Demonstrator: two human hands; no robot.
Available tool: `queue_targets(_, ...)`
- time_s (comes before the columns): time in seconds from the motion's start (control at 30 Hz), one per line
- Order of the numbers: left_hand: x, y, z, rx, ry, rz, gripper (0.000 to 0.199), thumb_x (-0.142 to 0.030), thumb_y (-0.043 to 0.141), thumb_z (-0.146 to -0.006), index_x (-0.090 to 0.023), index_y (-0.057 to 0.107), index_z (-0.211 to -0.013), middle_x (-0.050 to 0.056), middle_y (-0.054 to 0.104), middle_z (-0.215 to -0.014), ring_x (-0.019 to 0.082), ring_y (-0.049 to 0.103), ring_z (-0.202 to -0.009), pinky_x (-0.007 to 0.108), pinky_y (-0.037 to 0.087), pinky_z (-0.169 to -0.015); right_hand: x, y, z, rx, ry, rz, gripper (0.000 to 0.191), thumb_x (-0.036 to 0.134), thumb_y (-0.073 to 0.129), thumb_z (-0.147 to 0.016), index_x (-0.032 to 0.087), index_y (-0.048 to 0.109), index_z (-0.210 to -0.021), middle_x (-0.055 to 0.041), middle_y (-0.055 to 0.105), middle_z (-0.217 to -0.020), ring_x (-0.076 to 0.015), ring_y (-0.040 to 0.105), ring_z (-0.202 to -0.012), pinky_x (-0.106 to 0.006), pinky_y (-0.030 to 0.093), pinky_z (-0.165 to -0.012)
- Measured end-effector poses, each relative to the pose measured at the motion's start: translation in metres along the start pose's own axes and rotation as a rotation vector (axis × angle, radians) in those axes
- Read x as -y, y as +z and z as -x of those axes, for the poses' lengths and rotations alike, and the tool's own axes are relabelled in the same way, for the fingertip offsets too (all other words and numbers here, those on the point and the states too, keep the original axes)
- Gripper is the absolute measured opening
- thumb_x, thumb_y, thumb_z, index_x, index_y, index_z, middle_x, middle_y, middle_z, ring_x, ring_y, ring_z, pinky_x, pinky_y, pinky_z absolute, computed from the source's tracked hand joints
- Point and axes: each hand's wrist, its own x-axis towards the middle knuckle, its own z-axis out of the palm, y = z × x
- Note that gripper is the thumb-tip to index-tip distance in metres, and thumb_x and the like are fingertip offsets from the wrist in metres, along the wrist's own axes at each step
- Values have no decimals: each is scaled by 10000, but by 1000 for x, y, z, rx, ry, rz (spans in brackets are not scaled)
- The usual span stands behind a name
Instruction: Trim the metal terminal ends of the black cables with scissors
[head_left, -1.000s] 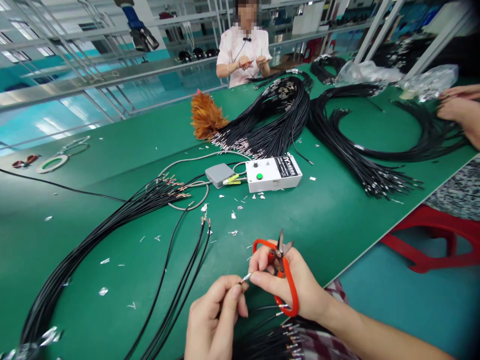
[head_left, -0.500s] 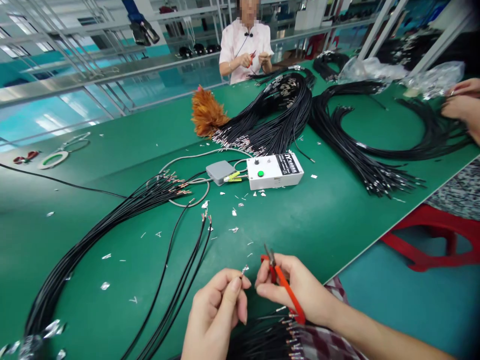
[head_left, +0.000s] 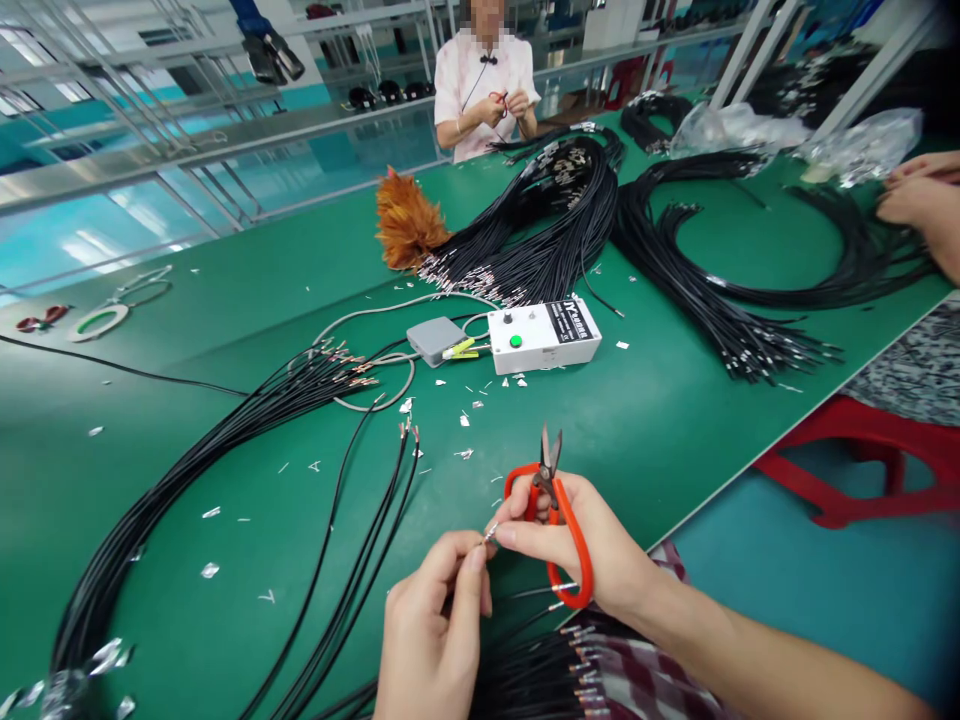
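Angling the scissors (head_left: 576, 532) clear seems wise: left hand (head_left: 439, 610) pinches the wire tip (head_left: 491, 533), right hand (head_left: 611, 565) touches it while grasping them.

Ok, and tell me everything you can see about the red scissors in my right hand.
The scissors have looped orange-red handles that look plastic-coated, and short, pointed, dark metal blades meeting at a pivot. The blades stand slightly apart, tips pointing away from you, above the green table, and appear to touch nothing. Your right hand holds them, partly hiding the handles: one loop shows beyond the hand, the other crosses its near side.
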Motion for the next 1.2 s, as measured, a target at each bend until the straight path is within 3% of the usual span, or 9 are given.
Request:
queue_targets(0.23,3,1,-1,-41,-6,92,78,-277,574,-860,-203,592,-843,-17,611,-696,127,571,-597,193,452,-555,3,2,0,-73,-18,68,275,238,814,-589,180,554,-654,47,591,-655,-113,547,-641,-259,440,-668)
queue_targets(0.43,-5,-2,-2,54,-282,294,259,-398,557,-872,-180,577,-734,-50,488,-523,76,361,-437,171,263,-387,4,7,-1,-82,-29,67,280,223,781,-613,195,507,-664,51,598,-658,-114,556,-633,-266,445,-671)
queue_targets(0.57,-4,-3,-3,67,-341,362,267,-425,562,-867,-173,575,-779,-53,480,-513,70,341,-444,163,235,-395,0,4,-1,-37,-29,97,259,272,773,-647,196,530,-694,43,601,-682,-128,574,-673,-278,455,-702)
queue_targets(0.7,-4,-4,-5,48,-354,372,256,-417,583,-855,-166,592,-802,-48,488,-514,76,365,-454,165,238,-396,-3,-14,6,50,73,285,231,255,775,-661,183,559,-695,52,558,-644,-104,508,-598,-246,416,-609)
queue_targets(0.8,-5,-3,-4,46,-322,350,244,-400,580,-858,-161,607,-819,-44,488,-519,90,397,-478,175,279,-417,0,-27,10,75,127,406,187,253,746,-696,180,575,-704,40,561,-634,-108,495,-584,-249,407,-578)
queue_targets(0.93,-5,0,-2,49,-210,241,217,-354,549,-877,-170,621,-787,-45,477,-520,106,426,-495,193,330,-454,16,-28,8,-1,-47,400,147,274,700,-752,196,576,-757,-4,645,-799,-141,572,-708,-282,452,-681)
queue_targets(1.07,-3,2,0,71,-58,50,184,-281,528,-889,-190,630,-768,-48,492,-531,112,443,-489,197,355,-473,32,-19,6,89,-167,564,61,200,641,-786,206,583,-766,-9,673,-841,-155,604,-757,-286,453,-718)
queue_targets(1.2,-1,3,0,109,82,-19,160,-197,505,-896,-200,633,-800,-11,642,-678,129,565,-579,187,433,-564,47,-17,6,248,-334,964,66,148,582,-797,213,596,-796,7,643,-737,-134,543,-629,-249,385,-579)
